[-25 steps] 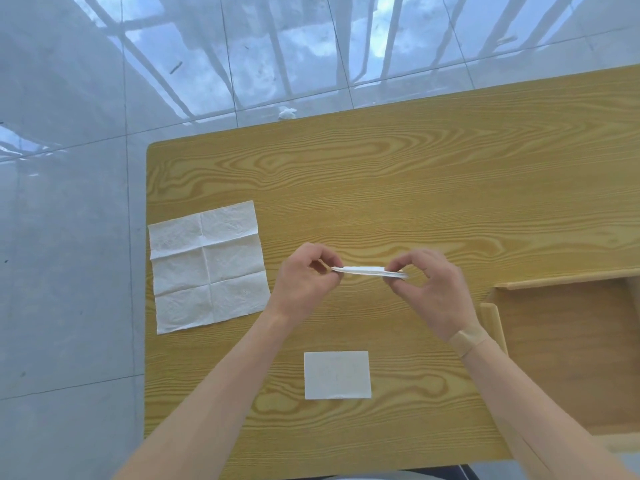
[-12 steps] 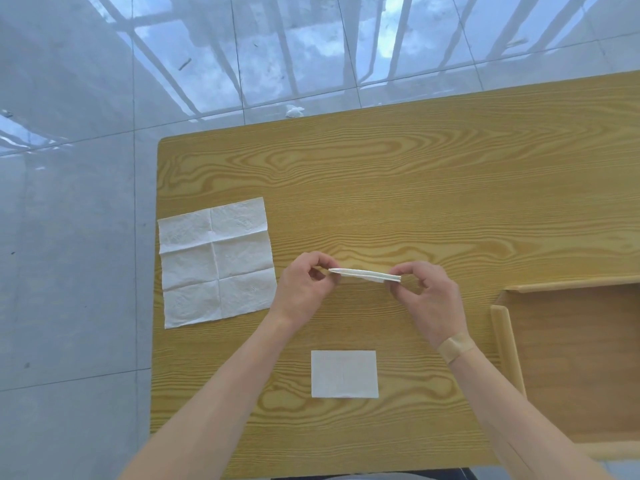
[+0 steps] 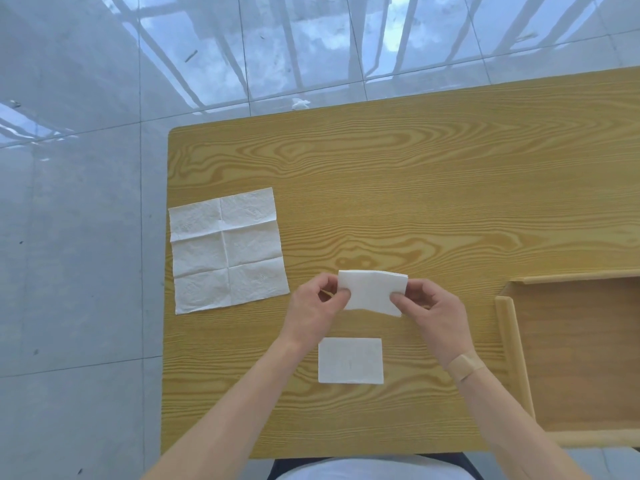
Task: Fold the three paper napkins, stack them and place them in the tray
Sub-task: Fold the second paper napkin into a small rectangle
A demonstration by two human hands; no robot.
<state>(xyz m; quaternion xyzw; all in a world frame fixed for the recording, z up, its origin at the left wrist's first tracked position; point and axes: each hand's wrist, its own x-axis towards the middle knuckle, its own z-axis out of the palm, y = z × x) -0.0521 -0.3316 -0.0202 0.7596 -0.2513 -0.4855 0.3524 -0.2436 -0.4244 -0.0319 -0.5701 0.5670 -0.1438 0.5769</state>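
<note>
A folded white napkin (image 3: 372, 291) is held a little above the table between both hands, its broad face turned up toward me. My left hand (image 3: 313, 308) pinches its left edge and my right hand (image 3: 434, 315) pinches its right edge. A second folded napkin (image 3: 350, 360) lies flat on the wooden table (image 3: 398, 188) just below my hands. A third napkin (image 3: 228, 249) lies unfolded and creased at the table's left edge. The wooden tray (image 3: 507, 327) sits at the right, partly cut off by the frame.
The table's left edge and near edge border a glossy grey tiled floor (image 3: 76, 237). A small white scrap (image 3: 299, 103) lies on the floor beyond the far edge. A plaster wraps my right wrist (image 3: 465, 366).
The held napkin was edge-on to me before; now it is tilted so its flat face shows. Both hands have kept their grip.
</note>
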